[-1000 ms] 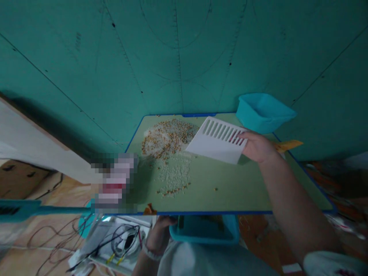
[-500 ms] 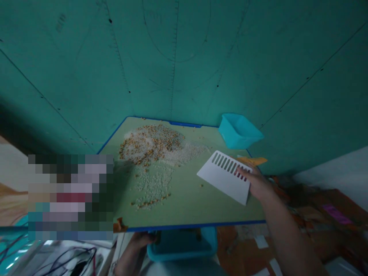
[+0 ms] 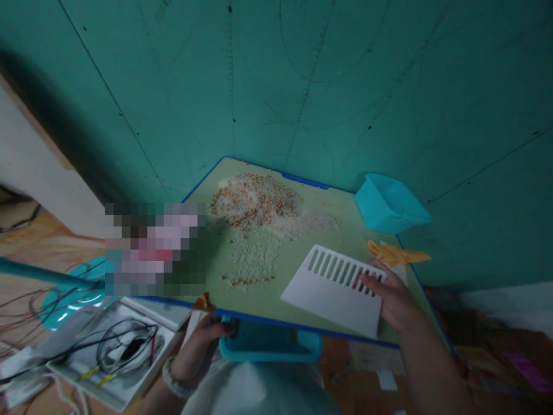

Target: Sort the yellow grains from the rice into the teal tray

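My right hand (image 3: 398, 298) grips a white plastic scraper (image 3: 330, 300) by its slotted end, tilted over the right front of the table (image 3: 311, 199). Below the table's front edge, my left hand (image 3: 196, 347) is closed on the left side of a teal plastic bin (image 3: 271, 349), partly hidden under the tabletop. Toward the back lies a heap of pale grains mixed with round tan beans (image 3: 259, 202). A thinner spread of grains (image 3: 254, 256) reaches toward the front, with a short row of beans at its near end.
Another teal bin (image 3: 386, 202) stands at the table's back right corner. An orange cloth (image 3: 401, 253) lies by the right edge. A pixelated area covers the table's left side. An open white box with cables (image 3: 125, 346) sits at lower left. A green wall (image 3: 259, 75) rises behind.
My view has turned, so the table appears further right and tilted. The scraper has come nearer the table's front edge. Both hands keep their holds.
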### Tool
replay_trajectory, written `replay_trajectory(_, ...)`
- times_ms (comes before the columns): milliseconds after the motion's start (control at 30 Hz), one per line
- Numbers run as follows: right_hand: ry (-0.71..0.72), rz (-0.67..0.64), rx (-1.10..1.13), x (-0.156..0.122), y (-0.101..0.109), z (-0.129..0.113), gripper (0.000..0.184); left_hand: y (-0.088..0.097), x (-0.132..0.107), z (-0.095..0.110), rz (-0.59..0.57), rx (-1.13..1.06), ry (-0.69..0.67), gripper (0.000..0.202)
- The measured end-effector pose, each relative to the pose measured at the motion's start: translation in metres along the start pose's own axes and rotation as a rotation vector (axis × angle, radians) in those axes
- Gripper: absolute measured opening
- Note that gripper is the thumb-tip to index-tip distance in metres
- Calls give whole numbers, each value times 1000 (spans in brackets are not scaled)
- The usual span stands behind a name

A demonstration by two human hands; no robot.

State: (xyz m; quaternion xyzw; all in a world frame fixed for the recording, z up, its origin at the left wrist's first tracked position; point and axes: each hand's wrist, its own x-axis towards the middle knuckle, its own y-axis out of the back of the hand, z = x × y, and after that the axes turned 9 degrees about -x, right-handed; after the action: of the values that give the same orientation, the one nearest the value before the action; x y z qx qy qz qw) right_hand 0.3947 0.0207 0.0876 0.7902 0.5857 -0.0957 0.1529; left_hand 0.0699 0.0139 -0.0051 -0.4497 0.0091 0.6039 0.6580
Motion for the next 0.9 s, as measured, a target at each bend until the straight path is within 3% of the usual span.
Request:
replay_trajectory(100, 55, 43, 48, 17, -9, -9, 41, 11, -2, 2, -7, 27, -9, 15)
replay_trajectory(267, 68, -36, 18, 31, -28, -12, 38, 23, -6, 4, -43, -19, -45, 19)
replay_trajectory(533, 22, -84, 10, 29, -35, -6, 38, 16, -13, 13, 0, -11, -71, 9)
replay_trajectory(900, -8, -99, 56, 32, -40, -2, 36, 15, -11, 13, 13, 4, -59, 17)
